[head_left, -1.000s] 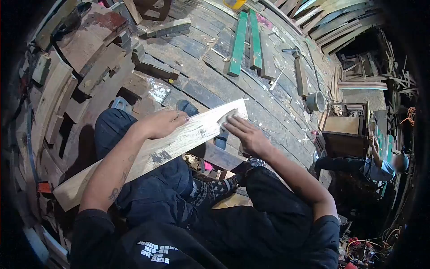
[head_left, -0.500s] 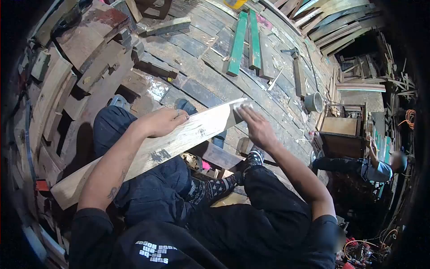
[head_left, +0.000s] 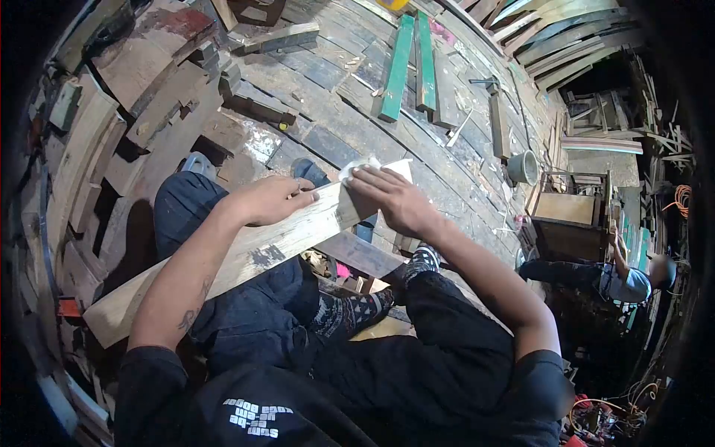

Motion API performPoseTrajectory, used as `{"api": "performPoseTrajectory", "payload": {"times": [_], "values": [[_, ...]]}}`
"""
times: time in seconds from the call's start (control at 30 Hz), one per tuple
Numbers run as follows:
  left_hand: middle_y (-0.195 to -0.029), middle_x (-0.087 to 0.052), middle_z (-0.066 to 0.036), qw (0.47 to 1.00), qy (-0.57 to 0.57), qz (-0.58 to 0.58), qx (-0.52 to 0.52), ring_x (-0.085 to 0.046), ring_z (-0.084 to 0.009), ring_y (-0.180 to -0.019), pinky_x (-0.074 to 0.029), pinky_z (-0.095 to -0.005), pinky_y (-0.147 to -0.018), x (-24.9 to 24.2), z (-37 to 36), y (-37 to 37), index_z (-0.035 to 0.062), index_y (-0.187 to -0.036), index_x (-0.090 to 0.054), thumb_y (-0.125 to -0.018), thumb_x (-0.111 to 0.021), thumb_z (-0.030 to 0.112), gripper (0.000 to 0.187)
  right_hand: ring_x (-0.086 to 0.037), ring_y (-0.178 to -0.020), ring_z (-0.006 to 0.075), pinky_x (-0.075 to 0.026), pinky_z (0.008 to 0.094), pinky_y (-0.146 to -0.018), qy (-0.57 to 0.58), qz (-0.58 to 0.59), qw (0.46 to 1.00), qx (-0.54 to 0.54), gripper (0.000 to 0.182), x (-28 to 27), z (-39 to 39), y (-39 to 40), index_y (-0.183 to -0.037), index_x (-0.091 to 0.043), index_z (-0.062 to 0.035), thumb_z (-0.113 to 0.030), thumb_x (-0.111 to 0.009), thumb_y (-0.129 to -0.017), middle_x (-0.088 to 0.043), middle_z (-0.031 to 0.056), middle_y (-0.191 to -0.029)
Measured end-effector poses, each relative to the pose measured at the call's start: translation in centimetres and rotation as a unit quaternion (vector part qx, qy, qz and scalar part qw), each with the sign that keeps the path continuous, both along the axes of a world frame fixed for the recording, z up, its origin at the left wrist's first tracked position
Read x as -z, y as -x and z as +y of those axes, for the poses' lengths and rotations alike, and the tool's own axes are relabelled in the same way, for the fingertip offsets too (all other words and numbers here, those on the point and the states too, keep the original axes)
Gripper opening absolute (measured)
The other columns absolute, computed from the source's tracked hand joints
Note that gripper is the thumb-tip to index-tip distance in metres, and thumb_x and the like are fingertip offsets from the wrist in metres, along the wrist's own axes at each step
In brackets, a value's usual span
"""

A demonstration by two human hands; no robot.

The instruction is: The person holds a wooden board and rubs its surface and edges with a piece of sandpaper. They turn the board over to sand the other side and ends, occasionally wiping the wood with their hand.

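Head camera view: a long pale board (head_left: 298, 231) slants from eight o'clock up toward two, lying across the left leg (head_left: 246, 305) in dark trousers. The left hand (head_left: 264, 201) is on its upper edge, fingers bent and close together; their tips are partly hidden, but they seem to clasp the wood. Toward two o'clock of it, near the board's far end, the right hand (head_left: 395, 197) has its fingers drawn together over a crumpled whitish pad (head_left: 359, 167), perhaps a cloth or sanding sheet, though glare leaves the material uncertain. The board looks stiff and only moderately heavy, and long enough to pivot on the leg if pressed at one end. A firm clasp on the edge near the middle should steady it, with fingertips kept off the corners, which may splinter; dust could make the face slippery. The pad looks soft and light, best held flat under several fingers. Green strips (head_left: 397, 71) lie on the plank floor (head_left: 320, 82) near half past twelve, a grey bucket (head_left: 523, 168) between two and three, and another person (head_left: 629, 287) sits between three and four.
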State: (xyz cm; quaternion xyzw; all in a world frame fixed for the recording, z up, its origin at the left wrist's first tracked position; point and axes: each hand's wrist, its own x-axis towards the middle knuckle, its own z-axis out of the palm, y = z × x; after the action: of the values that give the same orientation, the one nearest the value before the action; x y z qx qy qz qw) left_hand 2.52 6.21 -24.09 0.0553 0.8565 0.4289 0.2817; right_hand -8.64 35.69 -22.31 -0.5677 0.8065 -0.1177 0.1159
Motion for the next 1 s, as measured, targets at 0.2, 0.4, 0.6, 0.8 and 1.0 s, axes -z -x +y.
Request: {"api": "performPoseTrajectory", "payload": {"times": [0.2, 0.4, 0.6, 0.8, 1.0], "values": [[-0.132, -0.066, -0.026, 1.0, 0.023, 0.0, 0.004, -0.065, -0.0399, -0.122, -0.05, -0.0433, -0.104, -0.2, -0.1, -0.2, 0.005, -0.144, -0.059, -0.103, -0.054, 0.055, 0.065, -0.052, -0.141, 0.0339, -0.039, 0.0469, -0.12, -0.123, 0.044, 0.978, 0.164, 0.06, 1.5, 3.7, 4.9, -0.146, -0.055, -0.0052, 0.004, -0.049, -0.088, -0.057, 0.0182, -0.15], [-0.134, -0.065, -0.026, 1.0, 0.024, 0.017, 0.005, -0.062, -0.0403, -0.126, -0.049, -0.045, -0.105, 0.8, -0.2, -0.3, 0.0061, -0.147, -0.056, -0.102, -0.055, 0.055, 0.066, -0.052, -0.14, 0.0364, -0.043, 0.0437, -0.119, 0.013, -0.074, 0.997, 0.0, 0.069, 0.5, -3.3, -0.8, -0.147, -0.054, -0.0045, 0.003, -0.059, -0.079, -0.056, 0.0182, -0.151], [-0.133, -0.066, -0.027, 1.0, 0.007, 0.004, 0.007, -0.064, -0.0401, -0.123, -0.05, -0.044, -0.105, 0.2, -0.2, -0.2, 0.0064, -0.146, -0.058, -0.1, -0.059, 0.054, 0.066, -0.052, -0.14, 0.0386, -0.043, 0.0448, -0.12, 0.006, -0.099, 0.995, 0.014, 0.07, 0.3, -0.6, 1.5, -0.148, -0.054, -0.0063, 0.01, -0.055, -0.08, -0.056, 0.0198, -0.15], [-0.132, -0.066, -0.026, 1.0, 0.011, 0.017, 0.014, -0.065, -0.0396, -0.122, -0.051, -0.044, -0.103, 0.2, 0.0, -0.2, 0.006, -0.144, -0.058, -0.099, -0.062, 0.052, 0.065, -0.055, -0.137, 0.0376, -0.043, 0.0441, -0.118, -0.044, -0.053, 0.982, 0.175, 0.06, 1.0, 1.0, 2.2, -0.142, -0.058, -0.0016, 0.004, -0.058, -0.082, -0.059, 0.0214, -0.146], [-0.13, -0.066, -0.028, 0.998, 0.044, 0.033, 0.024, -0.064, -0.0406, -0.122, -0.05, -0.0451, -0.104, 1.4, -0.4, -0.3, 0.0042, -0.144, -0.057, -0.097, -0.064, 0.053, 0.068, -0.045, -0.146, 0.0362, -0.037, 0.0424, -0.124, 0.025, -0.117, 0.992, -0.032, 0.078, -1.7, -3.7, -3.1, -0.15, -0.05, -0.0051, 0.004, -0.062, -0.074, -0.053, 0.0189, -0.153]]}}
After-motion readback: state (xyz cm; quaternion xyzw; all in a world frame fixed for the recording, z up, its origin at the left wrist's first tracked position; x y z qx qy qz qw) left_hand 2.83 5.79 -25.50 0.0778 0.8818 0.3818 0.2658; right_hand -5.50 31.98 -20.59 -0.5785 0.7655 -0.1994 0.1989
